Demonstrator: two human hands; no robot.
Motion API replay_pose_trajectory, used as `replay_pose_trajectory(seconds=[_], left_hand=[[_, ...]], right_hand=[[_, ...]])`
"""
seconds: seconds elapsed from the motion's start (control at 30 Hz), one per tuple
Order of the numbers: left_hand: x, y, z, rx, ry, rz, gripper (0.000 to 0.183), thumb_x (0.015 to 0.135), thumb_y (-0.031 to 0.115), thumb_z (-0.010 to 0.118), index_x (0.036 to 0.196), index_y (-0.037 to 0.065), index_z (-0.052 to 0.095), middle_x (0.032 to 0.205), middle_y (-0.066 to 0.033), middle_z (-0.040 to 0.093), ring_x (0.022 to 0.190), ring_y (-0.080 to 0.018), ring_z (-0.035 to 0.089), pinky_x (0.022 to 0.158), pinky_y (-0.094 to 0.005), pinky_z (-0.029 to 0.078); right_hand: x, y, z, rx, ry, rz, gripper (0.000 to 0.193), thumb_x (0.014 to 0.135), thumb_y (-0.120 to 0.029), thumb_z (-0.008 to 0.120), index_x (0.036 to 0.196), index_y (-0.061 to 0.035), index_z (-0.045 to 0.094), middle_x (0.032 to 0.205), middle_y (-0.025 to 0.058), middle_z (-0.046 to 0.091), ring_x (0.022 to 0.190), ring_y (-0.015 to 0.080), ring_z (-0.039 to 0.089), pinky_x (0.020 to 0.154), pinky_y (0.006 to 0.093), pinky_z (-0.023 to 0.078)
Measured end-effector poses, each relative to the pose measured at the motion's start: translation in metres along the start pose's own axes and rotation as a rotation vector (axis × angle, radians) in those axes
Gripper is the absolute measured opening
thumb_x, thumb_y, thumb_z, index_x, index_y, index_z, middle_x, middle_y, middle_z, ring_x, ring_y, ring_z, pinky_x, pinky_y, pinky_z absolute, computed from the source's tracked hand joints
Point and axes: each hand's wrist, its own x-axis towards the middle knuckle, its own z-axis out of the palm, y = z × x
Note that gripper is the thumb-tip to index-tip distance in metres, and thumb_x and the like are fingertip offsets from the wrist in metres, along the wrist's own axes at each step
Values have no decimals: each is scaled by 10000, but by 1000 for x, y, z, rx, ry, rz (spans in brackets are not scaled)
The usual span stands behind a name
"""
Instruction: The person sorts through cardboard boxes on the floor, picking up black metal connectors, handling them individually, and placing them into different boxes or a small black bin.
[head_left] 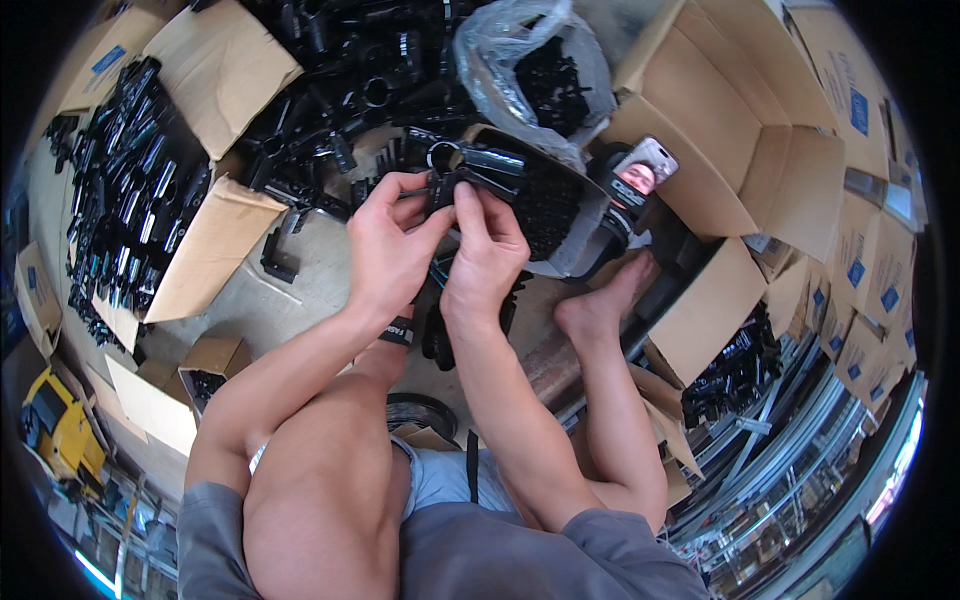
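My left hand point(392, 240) and my right hand point(485, 250) are close together in front of me, fingers pinched. Between them they grip a small black plastic part point(446, 186), whose exact kind I cannot make out. Just beyond the fingertips show a silver ring point(441, 152) and a glossy black cylindrical piece point(494, 160). Whether these two belong to the held part is hard to tell. Right behind my right hand stands an open container of small black pieces point(548, 215).
Piles of black parts point(140, 190) lie at the far left and far middle. A clear plastic bag point(490, 60) holds more of them. An open cardboard box point(700, 110) stands at the far right, a phone point(648, 163) near it. My bare foot point(605, 295) rests right of the container.
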Motion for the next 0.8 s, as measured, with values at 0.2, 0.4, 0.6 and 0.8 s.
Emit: replay_pose_trajectory(seconds=[0.2, 0.4, 0.6, 0.8], left_hand=[[-10, 12, 15, 62, -49, 65, 318, 926, -10, 749, 1212, -53, 616, 1097, -156, 762, 1002, -144, 710, 864, -273, 578], [-47, 77, 51, 191, -329, 298, 303, 943, -14, 732, 1218, -42, 605, 1061, -130, 751, 956, -109, 676, 818, -234, 538], [-135, 169, 93, 402, -531, 490, 327, 968, 5, 709, 1268, -38, 585, 1072, -111, 748, 942, -94, 669, 827, -229, 529], [-251, 201, 118, 519, -603, 709, 332, 927, 4, 747, 1228, -50, 617, 1012, -95, 754, 887, -78, 668, 768, -211, 514]], right_hand=[[-14, -35, 5, 140, 13, -82, 131, 963, -47, 745, 1068, 19, 705, 1034, 76, 749, 917, 110, 683, 825, 250, 533], [-40, -106, -13, 192, 169, -251, 140, 946, -60, 768, 1056, 25, 750, 932, 21, 741, 840, 45, 648, 736, 205, 510], [-105, -208, -35, 494, 156, -473, 142, 931, -55, 766, 1023, 26, 694, 982, 108, 766, 900, 114, 701, 806, 275, 552], [-166, -252, -84, 671, 109, -646, 181, 949, -45, 767, 1095, 15, 678, 1016, 68, 749, 885, 85, 676, 799, 238, 542]])
